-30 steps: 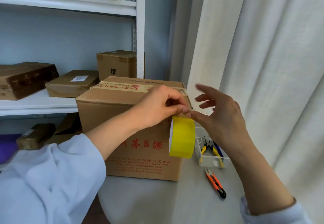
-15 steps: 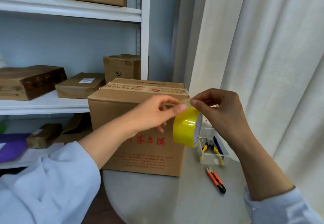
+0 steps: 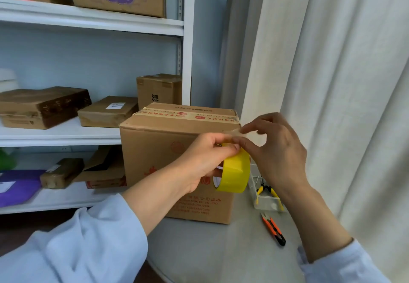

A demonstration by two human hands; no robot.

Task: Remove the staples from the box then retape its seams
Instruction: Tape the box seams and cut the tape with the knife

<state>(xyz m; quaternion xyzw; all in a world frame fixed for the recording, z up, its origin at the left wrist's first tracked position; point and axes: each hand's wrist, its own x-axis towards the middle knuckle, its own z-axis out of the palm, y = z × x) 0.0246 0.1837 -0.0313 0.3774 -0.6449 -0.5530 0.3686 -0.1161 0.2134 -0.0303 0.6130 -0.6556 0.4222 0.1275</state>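
cardboard box [image 3: 177, 163] sits upright on a round grey table [image 3: 212, 249], red print on its front face, a printed tape strip [image 3: 188, 114] running along the top seam. in front of the box's upper right corner, both hands work a roll of yellow tape [image 3: 235, 173].

left hand [image 3: 205, 160]: fingers curled closed around the roll, thumb and forefinger pressed at its top edge. the roll stands on edge, hanging off this grip, clear of the table.

right hand [image 3: 276, 149]: thumb and forefinger pinched narrow on the loose end of tape [image 3: 234, 132] just above the roll; other fingers loosely bent. the pulled end looks pale and thin (blurred, cannot tell if it touches the box).

right of the box, a small clear plastic tray [image 3: 265, 203] holds yellow-handled pliers [image 3: 263, 190]. orange snips [image 3: 273, 228] lie on the table nearer the camera.

white shelving [image 3: 88, 136] to the left carries several brown parcels. pale curtain [image 3: 343, 83] hangs on the right.
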